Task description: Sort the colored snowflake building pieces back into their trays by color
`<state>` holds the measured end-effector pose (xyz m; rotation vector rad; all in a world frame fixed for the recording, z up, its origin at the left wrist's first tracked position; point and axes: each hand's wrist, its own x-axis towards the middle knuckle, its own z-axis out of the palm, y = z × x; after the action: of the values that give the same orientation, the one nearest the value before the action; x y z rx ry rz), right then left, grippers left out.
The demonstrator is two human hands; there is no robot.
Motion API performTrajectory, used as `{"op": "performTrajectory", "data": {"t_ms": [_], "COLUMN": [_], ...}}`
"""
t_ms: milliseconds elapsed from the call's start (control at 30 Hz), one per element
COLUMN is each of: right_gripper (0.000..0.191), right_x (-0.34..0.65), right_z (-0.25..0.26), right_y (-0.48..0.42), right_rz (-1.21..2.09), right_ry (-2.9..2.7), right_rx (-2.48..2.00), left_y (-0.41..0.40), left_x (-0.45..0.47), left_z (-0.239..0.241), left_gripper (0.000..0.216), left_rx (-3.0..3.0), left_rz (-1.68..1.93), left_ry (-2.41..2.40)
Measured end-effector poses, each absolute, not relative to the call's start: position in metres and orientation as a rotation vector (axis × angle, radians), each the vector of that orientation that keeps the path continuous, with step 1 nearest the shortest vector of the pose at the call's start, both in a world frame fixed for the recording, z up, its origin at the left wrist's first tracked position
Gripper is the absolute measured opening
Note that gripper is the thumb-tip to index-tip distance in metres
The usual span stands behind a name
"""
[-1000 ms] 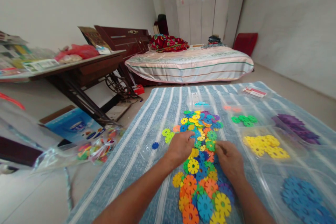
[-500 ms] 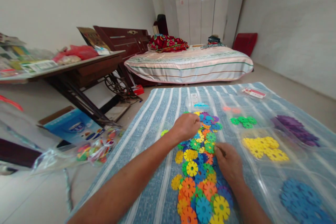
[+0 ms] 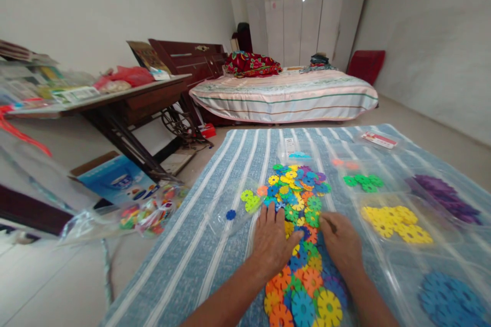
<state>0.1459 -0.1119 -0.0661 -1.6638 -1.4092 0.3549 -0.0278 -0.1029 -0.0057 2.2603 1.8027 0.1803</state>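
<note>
- Centrally, a long heap of notched discs (image 3: 309,253) lies on the striped cloth (image 3: 192,245), stretching toward its far edge.
- The left hand (image 3: 273,242) is flat over the heap's left side, fingers extended; it seems to grasp nothing, though its palm is hidden.
- The right hand (image 3: 341,242) is curled at the heap's right side; whether a disc is pinched inside, I cannot tell.
- For clean handling, I'd spread overlapping discs with flat fingers, lift one by its rim, and keep the other hand's wrist off the pile.
- Toward the left edge, a clear tray bears lime discs (image 3: 251,199) and a dark blue disc (image 3: 230,214).
- Toward the right edge sit yellow discs (image 3: 395,219), green discs (image 3: 363,182) and purple discs (image 3: 447,199); blue discs (image 3: 452,296) lie lower, nearer the near right corner.
- Beyond the far edge stands a bed (image 3: 284,97).
</note>
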Motion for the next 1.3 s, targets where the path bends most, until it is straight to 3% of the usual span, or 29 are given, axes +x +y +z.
{"op": "performTrajectory", "data": {"t_ms": [367, 633, 900, 1300], "right_gripper": [0.031, 0.03, 0.029, 0.029], "right_x": [0.145, 0.146, 0.146, 0.146], "right_z": [-0.066, -0.065, -0.065, -0.065], "right_y": [-0.112, -0.112, -0.111, -0.111], "right_rz": [0.38, 0.376, 0.371, 0.351], "right_ry": [-1.401, -1.41, -1.421, -1.415], "right_rx": [-1.668, -1.681, -1.678, -1.661], "left_y": [-0.113, -0.078, -0.083, -0.078], "left_x": [-0.04, -0.033, -0.041, -0.041], "left_z": [-0.007, -0.017, -0.012, -0.012], "left_gripper": [0.037, 0.041, 0.033, 0.023], "left_rx": [2.383, 2.416, 2.377, 2.44], "left_rz": [0.467, 0.249, 0.403, 0.352], "left_ry": [1.757, 1.834, 1.769, 1.725]}}
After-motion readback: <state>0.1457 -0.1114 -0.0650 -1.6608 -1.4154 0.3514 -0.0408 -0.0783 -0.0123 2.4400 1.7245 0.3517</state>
